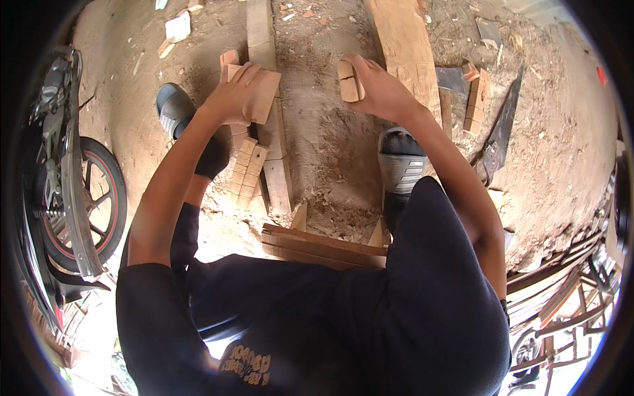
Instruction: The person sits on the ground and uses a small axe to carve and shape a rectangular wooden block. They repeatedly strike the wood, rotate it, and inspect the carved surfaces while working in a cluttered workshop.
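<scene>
My left hand (pixel 232 98) grips a flat wooden block (pixel 267 98), its fingers spread over the near-left part. The block is over a long narrow beam (pixel 263 49) that lies on the ground. To the right, my right hand (pixel 383 89) is closed around a smaller wooden block with rounded corners (pixel 347 80). A dark line runs across that block's face, and the two blocks are apart. Below my left hand, wooden pieces scored with lines (pixel 247 173) lean beside the beam. Another reddish wooden piece (pixel 229 58) shows just past my left fingers.
A thick plank (pixel 404 39) lies beyond my right hand. Further right are a scored wooden strip (pixel 477 102) and a long dark blade-like piece (pixel 507 122). A motorbike (pixel 79 178) stands at left. Stacked timber (pixel 555 284) is at lower right. Beneath me is a low wooden seat (pixel 317 245).
</scene>
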The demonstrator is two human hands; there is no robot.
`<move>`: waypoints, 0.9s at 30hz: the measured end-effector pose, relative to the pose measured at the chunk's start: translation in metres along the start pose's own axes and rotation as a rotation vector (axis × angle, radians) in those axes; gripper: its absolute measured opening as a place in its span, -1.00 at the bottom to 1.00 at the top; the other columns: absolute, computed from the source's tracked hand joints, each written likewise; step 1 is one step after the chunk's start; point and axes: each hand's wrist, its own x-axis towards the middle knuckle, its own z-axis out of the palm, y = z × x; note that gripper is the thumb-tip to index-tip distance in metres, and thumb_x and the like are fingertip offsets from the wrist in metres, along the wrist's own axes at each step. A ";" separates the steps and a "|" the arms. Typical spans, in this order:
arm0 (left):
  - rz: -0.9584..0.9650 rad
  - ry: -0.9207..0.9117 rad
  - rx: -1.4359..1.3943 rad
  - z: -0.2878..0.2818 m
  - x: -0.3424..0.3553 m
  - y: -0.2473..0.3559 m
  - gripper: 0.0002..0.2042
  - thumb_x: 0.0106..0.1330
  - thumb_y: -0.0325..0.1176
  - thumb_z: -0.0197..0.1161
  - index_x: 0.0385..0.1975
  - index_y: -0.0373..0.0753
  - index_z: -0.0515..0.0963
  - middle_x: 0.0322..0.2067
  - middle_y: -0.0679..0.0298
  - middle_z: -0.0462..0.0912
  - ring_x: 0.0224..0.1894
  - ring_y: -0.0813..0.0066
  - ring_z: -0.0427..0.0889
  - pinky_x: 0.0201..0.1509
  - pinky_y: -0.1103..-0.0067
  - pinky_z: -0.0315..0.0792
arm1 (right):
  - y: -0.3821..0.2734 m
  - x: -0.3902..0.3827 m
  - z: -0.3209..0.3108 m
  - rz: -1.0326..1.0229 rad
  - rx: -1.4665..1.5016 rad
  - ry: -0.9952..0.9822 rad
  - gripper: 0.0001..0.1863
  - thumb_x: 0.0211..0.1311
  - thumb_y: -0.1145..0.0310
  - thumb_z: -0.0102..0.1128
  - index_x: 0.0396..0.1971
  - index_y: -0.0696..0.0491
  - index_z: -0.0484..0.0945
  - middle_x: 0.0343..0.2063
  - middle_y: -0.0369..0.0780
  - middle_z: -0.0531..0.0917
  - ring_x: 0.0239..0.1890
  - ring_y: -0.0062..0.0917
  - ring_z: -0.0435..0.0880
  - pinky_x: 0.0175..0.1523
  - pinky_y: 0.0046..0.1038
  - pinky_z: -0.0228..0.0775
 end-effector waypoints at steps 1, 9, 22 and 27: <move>0.039 -0.012 -0.001 0.000 0.005 0.001 0.27 -0.38 -0.18 0.63 0.46 -0.07 -0.06 0.42 0.16 0.07 0.48 0.08 0.00 0.43 -0.06 0.01 | 0.000 0.001 -0.002 0.009 0.014 0.004 -0.15 -0.05 0.34 0.47 0.25 0.00 0.17 0.08 0.05 0.49 0.10 0.00 0.51 0.13 -0.17 0.43; 0.065 0.019 -0.107 -0.008 0.020 0.011 0.28 -0.33 -0.11 0.60 0.47 -0.18 -0.12 0.32 -0.05 0.13 0.37 -0.09 0.15 0.47 0.09 0.03 | 0.012 0.002 0.004 0.000 0.092 0.115 -0.13 -0.07 0.37 0.47 0.27 0.00 0.17 0.08 0.03 0.51 0.10 -0.01 0.51 0.16 -0.17 0.42; 0.194 0.402 -0.337 -0.098 0.059 0.120 0.13 -0.24 0.06 0.54 0.43 -0.21 0.12 0.28 -0.03 0.16 0.31 -0.05 0.21 0.40 0.14 0.13 | 0.032 -0.013 0.002 0.051 0.186 0.194 -0.17 -0.14 0.31 0.50 0.19 0.14 0.30 0.04 0.02 0.54 0.11 -0.06 0.51 0.18 -0.20 0.41; 0.161 0.308 -0.395 -0.102 0.060 0.128 0.15 -0.22 -0.07 0.58 0.47 -0.07 0.04 0.35 0.02 0.09 0.38 -0.07 0.14 0.42 0.18 0.17 | 0.026 -0.025 0.003 0.062 0.208 0.248 -0.19 -0.18 0.35 0.51 0.16 0.13 0.33 0.04 0.02 0.53 0.11 -0.05 0.51 0.21 -0.22 0.38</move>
